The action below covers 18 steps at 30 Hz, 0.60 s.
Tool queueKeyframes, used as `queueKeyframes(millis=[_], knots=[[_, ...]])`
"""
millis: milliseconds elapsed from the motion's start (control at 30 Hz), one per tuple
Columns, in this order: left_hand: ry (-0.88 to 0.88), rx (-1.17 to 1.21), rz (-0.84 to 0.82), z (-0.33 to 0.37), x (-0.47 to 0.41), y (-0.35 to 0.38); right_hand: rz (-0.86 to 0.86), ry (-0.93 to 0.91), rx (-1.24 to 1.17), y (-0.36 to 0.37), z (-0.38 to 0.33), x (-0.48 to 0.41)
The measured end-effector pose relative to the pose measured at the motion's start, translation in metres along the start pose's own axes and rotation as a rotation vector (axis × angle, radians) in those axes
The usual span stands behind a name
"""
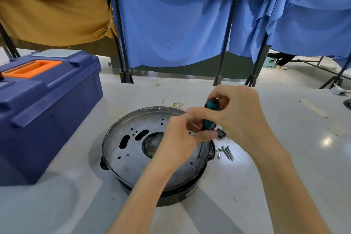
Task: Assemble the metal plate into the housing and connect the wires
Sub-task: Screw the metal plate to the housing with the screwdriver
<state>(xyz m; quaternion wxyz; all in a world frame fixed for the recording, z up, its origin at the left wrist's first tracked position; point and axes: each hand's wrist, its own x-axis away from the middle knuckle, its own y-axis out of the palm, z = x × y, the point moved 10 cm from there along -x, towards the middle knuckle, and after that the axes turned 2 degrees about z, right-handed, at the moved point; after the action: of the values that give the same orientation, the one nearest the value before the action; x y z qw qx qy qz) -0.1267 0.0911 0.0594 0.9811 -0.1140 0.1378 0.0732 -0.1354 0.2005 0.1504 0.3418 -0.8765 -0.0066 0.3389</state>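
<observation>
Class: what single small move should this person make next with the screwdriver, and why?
Probably twist the teal-and-black-handled screwdriver clockwise: its tip sits in a hole near the right edge of the round grey metal plate, the right hand grips the handle's top, and the left hand steadies it lower down.

We log a teal-and-black screwdriver. Metal plate is dull silver-grey, dotted with dark holes and slots. Housing black. Toolbox navy with an orange handle. Screws silver. Bench pale grey. Blue curtain and mustard cloth behind.
</observation>
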Motion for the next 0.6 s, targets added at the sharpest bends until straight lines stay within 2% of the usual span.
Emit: queueKeyframes(millis=[67,200,267,333,400,500,600], knots=[[-0.008,0.061,-0.024,-0.0015,-0.0006,0.0022,-0.07,-0.004,0.095,-0.0049,0.0029,0.0],[-0.039,0.223,-0.069,-0.0039,-0.0011,0.003,-0.219,-0.013,-0.037,-0.0069,0.0015,0.0065],[-0.042,0.192,-0.093,-0.0033,-0.0003,0.0058,-0.179,-0.033,-0.088,-0.0051,0.0002,0.0053],[-0.029,0.04,-0.081,-0.0014,0.0018,0.0075,-0.086,-0.001,-0.126,-0.0036,0.0018,0.0021],[-0.02,-0.069,-0.027,-0.0024,0.0006,0.0062,-0.023,0.041,-0.068,0.0006,0.006,0.0004],[-0.051,-0.016,-0.005,-0.0064,-0.0018,0.0045,-0.001,0.035,0.04,-0.0011,0.007,-0.0005],[-0.07,0.149,-0.092,-0.0068,-0.0006,0.0062,-0.119,-0.001,-0.04,-0.0015,0.0035,0.0001]])
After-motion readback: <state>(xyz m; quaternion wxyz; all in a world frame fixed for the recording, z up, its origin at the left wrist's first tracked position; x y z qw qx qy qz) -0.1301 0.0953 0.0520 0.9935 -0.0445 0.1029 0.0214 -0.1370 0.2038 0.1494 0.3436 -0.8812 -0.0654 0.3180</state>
